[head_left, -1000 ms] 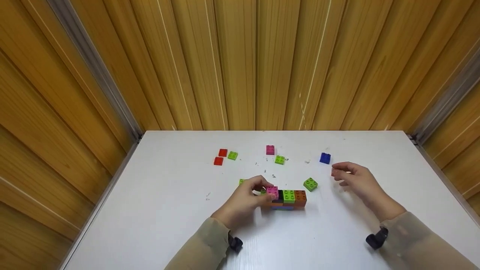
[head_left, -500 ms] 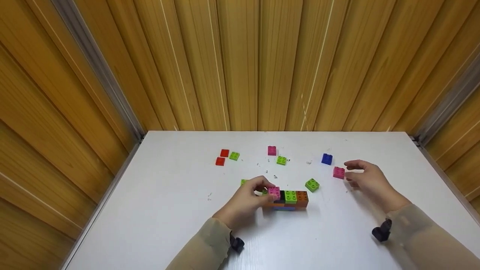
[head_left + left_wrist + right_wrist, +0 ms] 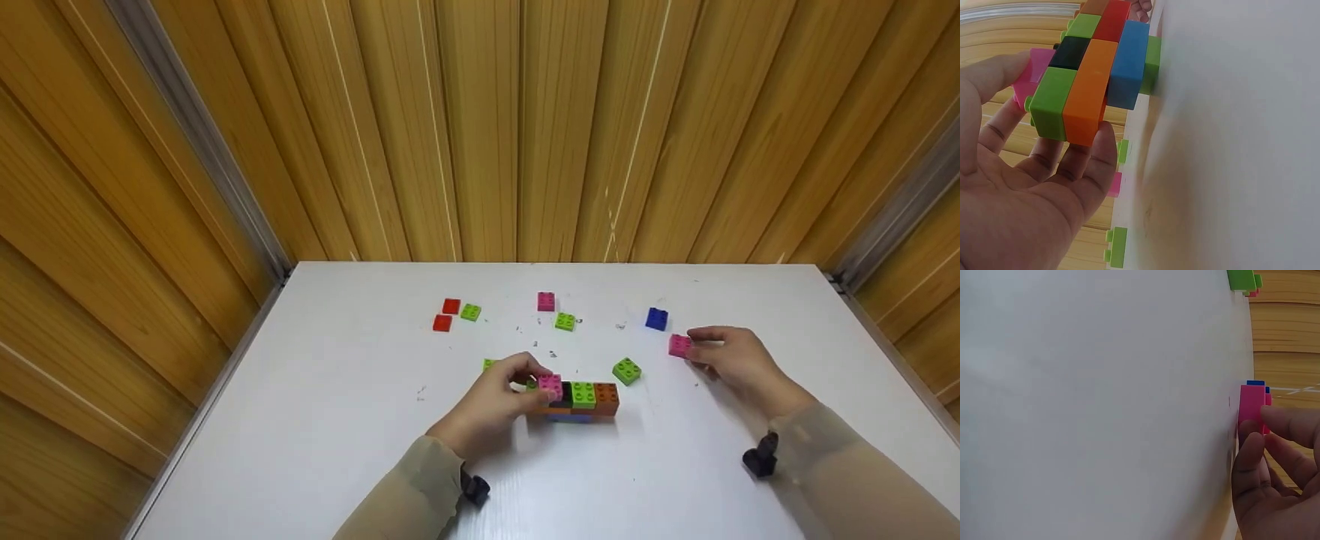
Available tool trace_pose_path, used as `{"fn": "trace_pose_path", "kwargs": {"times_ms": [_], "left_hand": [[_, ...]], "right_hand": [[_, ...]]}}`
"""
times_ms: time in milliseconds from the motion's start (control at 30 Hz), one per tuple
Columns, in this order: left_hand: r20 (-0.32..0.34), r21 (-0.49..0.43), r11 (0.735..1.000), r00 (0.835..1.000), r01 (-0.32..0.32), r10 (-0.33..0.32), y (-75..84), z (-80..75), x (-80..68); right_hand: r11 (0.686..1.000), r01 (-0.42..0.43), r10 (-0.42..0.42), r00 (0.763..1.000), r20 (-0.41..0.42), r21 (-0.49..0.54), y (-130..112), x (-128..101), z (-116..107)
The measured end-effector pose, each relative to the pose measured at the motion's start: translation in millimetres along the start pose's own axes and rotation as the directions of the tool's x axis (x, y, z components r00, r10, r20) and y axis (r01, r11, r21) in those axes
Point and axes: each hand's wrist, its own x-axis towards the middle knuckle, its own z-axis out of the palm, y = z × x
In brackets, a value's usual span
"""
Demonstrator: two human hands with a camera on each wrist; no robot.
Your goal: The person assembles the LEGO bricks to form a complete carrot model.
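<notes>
A short wall of stacked bricks (image 3: 577, 397) stands on the white table (image 3: 360, 420), topped with pink, black, green and orange. My left hand (image 3: 529, 388) grips its left end, fingers curled round the pink top brick (image 3: 550, 386). In the left wrist view the wall (image 3: 1092, 73) shows green, orange and blue sides, with my thumb (image 3: 1092, 169) under it. My right hand (image 3: 694, 346) pinches a loose pink brick (image 3: 679, 345) that rests on the table; in the right wrist view this pink brick (image 3: 1251, 408) sits between thumb and fingers.
Loose bricks lie beyond the wall: two red (image 3: 446, 314), green (image 3: 470, 312), pink (image 3: 546, 301), green (image 3: 565, 321), blue (image 3: 656, 319) and green (image 3: 626, 370). Another green one (image 3: 488, 364) peeks out behind my left hand. Wooden walls (image 3: 480, 127) close in the table.
My right hand drew back to the right, uncovering the loose pink brick, then closed thumb and fingers on it. My left hand has kept its hold on the wall.
</notes>
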Motion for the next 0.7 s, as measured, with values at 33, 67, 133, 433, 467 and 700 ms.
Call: {"fn": "trace_pose_path", "kwargs": {"times_ms": [33, 67, 133, 433, 467, 700], "left_hand": [[0.001, -0.001, 1.000, 1.000, 0.000, 0.000, -0.2, 0.0, 0.0], [0.002, -0.002, 1.000, 1.000, 0.001, -0.001, -0.3, -0.1, 0.0], [0.005, -0.008, 1.000, 1.000, 0.002, -0.002, -1.0, -0.1, 0.3], [0.006, -0.005, 0.999, 0.999, -0.033, 0.033, -2.2, 0.4, 2.1], [0.005, -0.005, 1.000, 1.000, -0.028, 0.028, -2.3, 0.4, 2.1], [-0.007, 0.006, 1.000, 1.000, -0.031, 0.031, -1.3, -0.6, 0.9]], "right_hand": [[1.000, 0.000, 0.000, 1.000, 0.004, -0.003, 0, 0, 0], [1.000, 0.000, 0.000, 1.000, 0.005, -0.004, 0, 0, 0], [1.000, 0.009, -0.009, 1.000, 0.010, -0.006, 1, 0, -1], [0.995, 0.063, -0.065, 0.998, -0.021, -0.077, -1, -6, 4], [0.994, 0.067, -0.069, 0.997, -0.024, -0.082, -2, -7, 5], [0.989, 0.120, -0.124, 0.992, -0.037, -0.085, -10, -21, 17]]}}
